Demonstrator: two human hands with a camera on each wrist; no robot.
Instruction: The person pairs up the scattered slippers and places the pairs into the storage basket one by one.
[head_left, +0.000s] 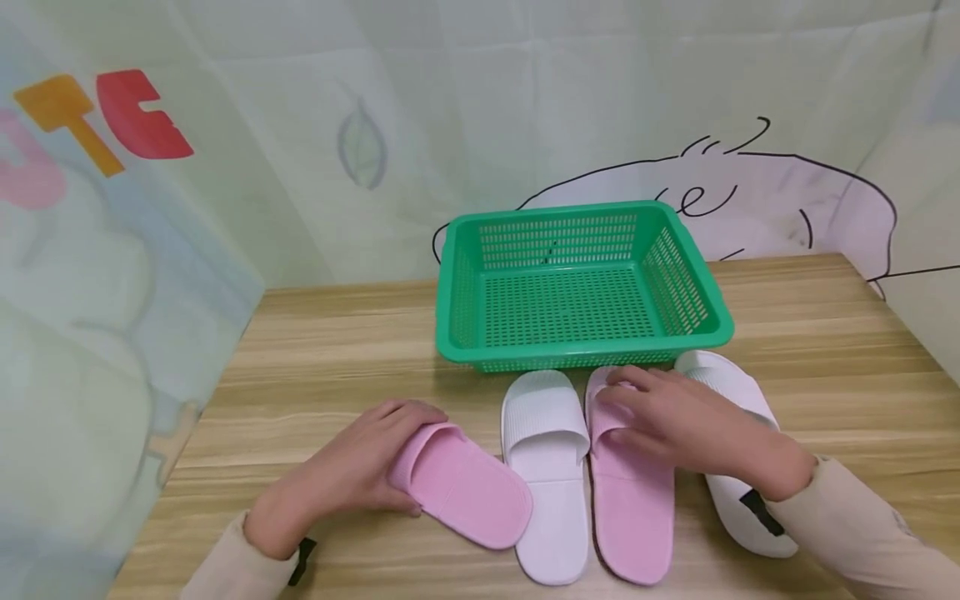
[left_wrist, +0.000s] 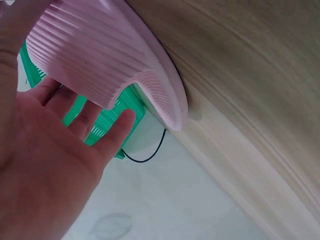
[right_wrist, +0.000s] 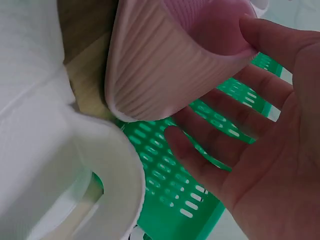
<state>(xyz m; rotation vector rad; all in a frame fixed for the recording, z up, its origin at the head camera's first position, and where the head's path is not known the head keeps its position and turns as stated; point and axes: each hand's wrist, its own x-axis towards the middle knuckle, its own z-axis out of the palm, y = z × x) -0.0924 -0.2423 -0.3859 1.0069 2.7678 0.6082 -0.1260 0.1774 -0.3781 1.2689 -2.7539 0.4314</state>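
Observation:
My left hand grips a pink slipper by its ribbed strap end. That slipper lies at a slant, its heel overlapping the edge of a white slipper. In the left wrist view its ribbed strap shows close up, with fingers spread against it. My right hand pinches the strap of a second pink slipper, which lies lengthwise beside the white one. In the right wrist view the thumb reaches into the strap opening, with fingers along the outside. Another white slipper lies partly under my right forearm.
A green plastic basket with slotted walls stands behind the slippers, near the back of the wooden table. A printed curtain hangs behind the table and along its left side.

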